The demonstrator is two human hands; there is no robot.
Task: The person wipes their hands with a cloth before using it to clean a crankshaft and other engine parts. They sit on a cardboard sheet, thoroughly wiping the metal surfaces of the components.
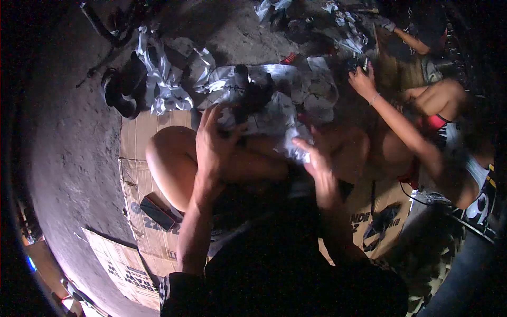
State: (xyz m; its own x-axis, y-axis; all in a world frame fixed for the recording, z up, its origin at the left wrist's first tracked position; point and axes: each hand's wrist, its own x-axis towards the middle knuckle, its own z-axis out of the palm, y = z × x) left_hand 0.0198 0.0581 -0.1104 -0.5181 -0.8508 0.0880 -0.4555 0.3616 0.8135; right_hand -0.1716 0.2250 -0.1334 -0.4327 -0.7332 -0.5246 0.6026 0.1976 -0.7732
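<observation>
While the person is sitting on flattened cardboard (138, 174), two hands of theirs are working over the knees. One, the left hand (214, 145), is wrapping its grip around a dark part (244, 98) standing up from crumpled white paper (274, 119). The other, the right hand (317, 158), is hovering just beside the paper's near edge with fingers spread wide, holding nothing I can see. One co-worker's hand (363, 82) is reaching in at the right, touching something too dark to name. One dark flat thing (157, 213) is lying on the cardboard by the left knee. Open floor (68, 148) is stretching away on the left; the right side is crowding in with limbs and clutter. More paper scraps (158, 79) are trailing beyond, and shadow is hiding the far heap.
</observation>
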